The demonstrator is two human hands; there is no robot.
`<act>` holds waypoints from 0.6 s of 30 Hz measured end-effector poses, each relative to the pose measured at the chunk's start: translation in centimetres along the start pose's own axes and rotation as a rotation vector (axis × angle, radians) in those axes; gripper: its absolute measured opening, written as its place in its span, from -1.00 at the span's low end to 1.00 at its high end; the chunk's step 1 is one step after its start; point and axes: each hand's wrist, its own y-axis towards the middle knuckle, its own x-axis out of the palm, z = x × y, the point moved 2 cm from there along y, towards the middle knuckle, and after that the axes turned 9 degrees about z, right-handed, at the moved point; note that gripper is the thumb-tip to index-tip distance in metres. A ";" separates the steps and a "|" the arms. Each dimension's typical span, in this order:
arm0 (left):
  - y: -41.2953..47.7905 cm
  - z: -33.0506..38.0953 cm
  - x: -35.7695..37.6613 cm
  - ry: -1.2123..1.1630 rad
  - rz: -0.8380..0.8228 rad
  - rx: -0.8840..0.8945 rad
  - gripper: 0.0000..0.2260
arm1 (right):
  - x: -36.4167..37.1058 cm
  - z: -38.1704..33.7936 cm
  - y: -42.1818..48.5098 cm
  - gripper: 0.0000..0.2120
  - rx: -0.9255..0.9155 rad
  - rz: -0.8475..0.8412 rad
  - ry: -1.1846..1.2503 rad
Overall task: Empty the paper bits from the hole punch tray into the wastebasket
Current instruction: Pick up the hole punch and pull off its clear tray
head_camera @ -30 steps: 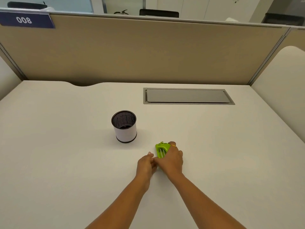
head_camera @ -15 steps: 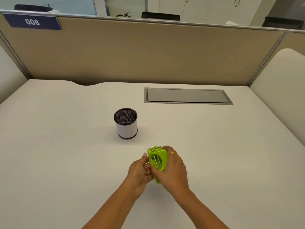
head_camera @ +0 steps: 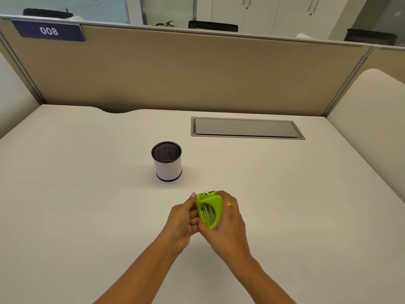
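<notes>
A lime-green hole punch (head_camera: 210, 210) is lifted off the desk and turned on its side, its metal pins showing. My right hand (head_camera: 228, 224) grips it from the right and behind, fingers curled round its body. My left hand (head_camera: 184, 218) holds its left side, the thumb up against the top edge and the fingers curled at its base. The tray underneath is hidden by my fingers. A small wastebasket (head_camera: 167, 161), white-sided with a black mesh inside and black rims, stands upright on the desk, a short way beyond and left of my hands.
The white desk (head_camera: 87, 205) spreads wide on all sides. A grey cable hatch (head_camera: 246, 127) is set flush into it at the back right. A beige partition (head_camera: 186, 71) closes the far edge, and a cream side panel (head_camera: 370, 119) rises at the right.
Both hands have raised the hole punch from the desk and turned it onto its side. My left hand has moved from its near end to gripping its left side.
</notes>
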 end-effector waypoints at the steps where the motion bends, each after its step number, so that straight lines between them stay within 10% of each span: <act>1: 0.0 0.0 0.0 0.005 0.004 0.003 -0.70 | 0.0 0.0 0.0 -0.38 0.001 0.003 0.005; 18: 0.4 0.3 -0.2 -0.049 0.024 -0.094 -0.73 | 0.4 0.0 -0.3 -0.47 -0.004 0.028 0.097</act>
